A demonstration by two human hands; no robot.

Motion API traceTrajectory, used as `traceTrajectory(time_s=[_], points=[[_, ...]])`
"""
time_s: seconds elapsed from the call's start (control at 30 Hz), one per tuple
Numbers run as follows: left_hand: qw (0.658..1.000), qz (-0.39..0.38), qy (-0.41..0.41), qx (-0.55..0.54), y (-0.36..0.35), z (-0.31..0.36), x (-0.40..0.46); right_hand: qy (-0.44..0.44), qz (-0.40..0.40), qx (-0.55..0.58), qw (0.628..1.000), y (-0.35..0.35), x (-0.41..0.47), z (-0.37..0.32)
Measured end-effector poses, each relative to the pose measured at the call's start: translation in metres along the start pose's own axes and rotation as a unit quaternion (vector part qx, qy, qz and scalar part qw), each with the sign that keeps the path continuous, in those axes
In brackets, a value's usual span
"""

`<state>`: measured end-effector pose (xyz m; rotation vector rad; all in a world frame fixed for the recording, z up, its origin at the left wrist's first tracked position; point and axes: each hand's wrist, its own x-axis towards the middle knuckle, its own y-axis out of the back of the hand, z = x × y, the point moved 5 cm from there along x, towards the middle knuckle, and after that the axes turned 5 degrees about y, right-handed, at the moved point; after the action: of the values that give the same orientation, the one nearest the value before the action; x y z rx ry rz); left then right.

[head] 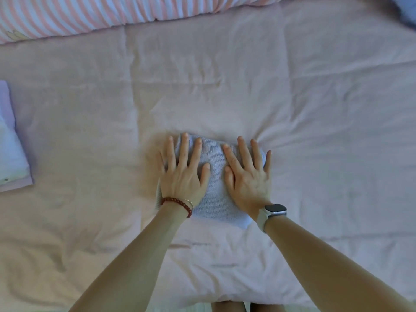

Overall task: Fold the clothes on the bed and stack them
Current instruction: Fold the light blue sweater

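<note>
Left hand (182,174) & right hand (248,176) flat, fingers spread, pressing folded blue knit (216,181); pink bed (315,109)

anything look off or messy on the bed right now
Nothing stands out. Both hands, left and right, press flat on a neatly folded blue knit garment on the pink quilt. The folded pile at the left edge looks tidy; the quilt is merely wrinkled.

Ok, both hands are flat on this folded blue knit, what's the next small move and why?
Probably lift the folded blue knit and carry it to the folded pile at the bed's left edge. The left hand and right hand press it flat, and it looks compact.
</note>
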<state>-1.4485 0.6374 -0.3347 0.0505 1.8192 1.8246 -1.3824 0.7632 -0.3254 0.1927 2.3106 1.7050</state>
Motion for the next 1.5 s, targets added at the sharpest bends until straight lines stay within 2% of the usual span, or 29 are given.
traceTrajectory(time_s=[0.17, 0.33, 0.4, 0.47, 0.53, 0.63, 0.7, 0.77, 0.83, 0.93, 1.07, 1.17, 1.23, 1.37, 1.5], points=[[0.994, -0.011, 0.078, -0.072, -0.02, -0.021, 0.028, 0.01, 0.011, 0.037, 0.999, -0.013, 0.012, 0.012], [0.988, -0.017, 0.099, -0.118, -0.019, -0.05, 0.031, 0.041, 0.005, 0.074, 0.996, -0.011, 0.013, 0.02], [0.985, -0.018, 0.108, -0.131, -0.014, -0.054, 0.021, 0.036, -0.006, 0.11, 0.993, -0.006, 0.01, 0.021], [0.971, -0.02, 0.139, -0.192, -0.011, -0.054, 0.003, -0.001, -0.009, 0.182, 0.983, -0.003, -0.001, 0.026], [0.922, -0.046, 0.182, -0.34, -0.012, -0.05, -0.014, -0.08, -0.008, 0.298, 0.951, -0.002, -0.023, 0.032], [0.834, -0.069, 0.197, -0.511, -0.008, -0.044, -0.024, -0.217, -0.021, 0.474, 0.853, -0.005, -0.054, 0.033], [0.807, -0.091, 0.199, -0.549, -0.005, -0.044, -0.022, -0.26, -0.037, 0.531, 0.806, -0.008, -0.057, 0.032], [0.798, -0.107, 0.21, -0.555, -0.002, -0.044, -0.021, -0.263, -0.041, 0.557, 0.786, -0.006, -0.05, 0.033], [0.793, -0.097, 0.214, -0.563, 0.005, -0.042, -0.025, -0.254, -0.037, 0.564, 0.785, 0.002, -0.046, 0.032], [0.781, -0.057, 0.227, -0.579, 0.018, -0.044, -0.047, -0.236, -0.036, 0.547, 0.802, 0.02, -0.05, 0.025], [0.743, 0.012, 0.258, -0.617, 0.032, -0.059, -0.104, -0.206, -0.054, 0.534, 0.818, 0.04, -0.066, -0.006], [0.702, 0.034, 0.325, -0.633, 0.034, -0.093, -0.149, -0.178, -0.093, 0.513, 0.834, 0.045, -0.078, -0.05], [0.692, 0.048, 0.351, -0.629, 0.04, -0.127, -0.174, -0.157, -0.114, 0.504, 0.841, 0.045, -0.081, -0.088], [0.693, 0.085, 0.362, -0.618, 0.07, -0.22, -0.192, -0.117, -0.141, 0.506, 0.843, 0.042, -0.065, -0.187], [0.721, 0.117, 0.329, -0.598, 0.115, -0.34, -0.162, -0.097, -0.105, 0.523, 0.841, 0.035, -0.017, -0.3]])
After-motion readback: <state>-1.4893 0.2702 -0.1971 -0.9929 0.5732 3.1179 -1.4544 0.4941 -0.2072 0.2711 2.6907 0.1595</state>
